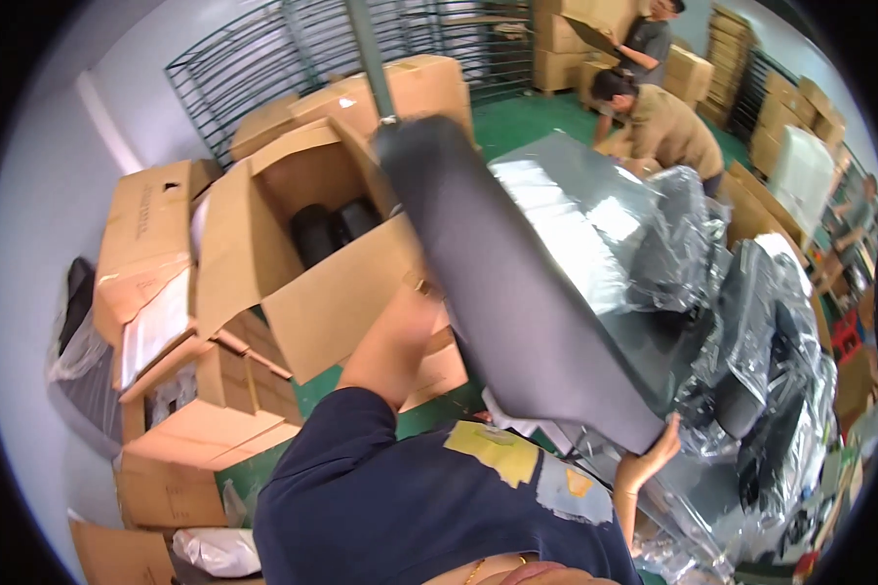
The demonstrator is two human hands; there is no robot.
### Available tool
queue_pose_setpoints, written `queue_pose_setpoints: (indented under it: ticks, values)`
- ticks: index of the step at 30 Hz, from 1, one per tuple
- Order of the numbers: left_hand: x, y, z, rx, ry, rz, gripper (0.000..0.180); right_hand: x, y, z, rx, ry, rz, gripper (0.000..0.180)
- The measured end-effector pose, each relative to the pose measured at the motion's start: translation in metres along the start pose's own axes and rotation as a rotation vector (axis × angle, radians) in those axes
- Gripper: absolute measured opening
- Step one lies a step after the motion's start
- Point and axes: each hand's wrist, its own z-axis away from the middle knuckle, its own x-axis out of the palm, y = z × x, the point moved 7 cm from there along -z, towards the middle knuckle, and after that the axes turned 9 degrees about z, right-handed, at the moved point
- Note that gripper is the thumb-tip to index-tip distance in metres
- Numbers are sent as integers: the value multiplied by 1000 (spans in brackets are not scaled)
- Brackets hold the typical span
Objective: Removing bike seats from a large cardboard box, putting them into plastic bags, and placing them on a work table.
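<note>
A long black padded cushion point(517, 283) slants across the middle in front of me, its far end raised and its near end toward my right. My right hand point(654, 453) is closed round the corner of that near end. My left forearm point(400, 336) reaches up to the cushion's left side, but the hand is behind it and its fingers are hidden. Left of the cushion stands an open cardboard box point(317, 312) with black rounded items point(314, 234) inside. To the right, black pieces in clear plastic wrap point(751, 361) lie on a grey table point(556, 156).
Stacked cardboard boxes point(146, 244) line the left wall. A green post point(369, 58) rises behind the cushion, with metal racks point(273, 58) at the back. Beyond the table one person point(668, 136) bends over, and another point(646, 44) holds a dark panel. The floor point(517, 117) is green.
</note>
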Motion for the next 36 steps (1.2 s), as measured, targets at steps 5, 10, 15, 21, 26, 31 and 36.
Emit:
queue_pose_setpoints:
  ticks: [5, 10, 15, 21, 26, 31, 36]
  values:
    - [-12, 6, 31, 301, -618, 138, 32, 4, -19, -17, -130, 249, -3, 76]
    - [-22, 20, 36, 335, -759, 136, 38, 28, -24, -18, -109, 130, -48, 75]
    - [-37, 12, 39, 162, -745, 144, 42, 33, -24, -11, 0, -11, -47, 77]
    - [-47, -29, 21, 161, -611, 202, 43, 9, -10, 1, 33, 5, 87, 77]
    - [-65, -35, 3, -43, -545, 326, 37, 3, -7, -3, 48, -42, 162, 80]
    - [-63, -38, -30, -42, -714, 407, 32, 24, -5, -8, -13, 14, 141, 91]
    - [-73, -24, -41, 20, -889, 235, 31, 83, 5, -26, 87, -302, 46, 78]
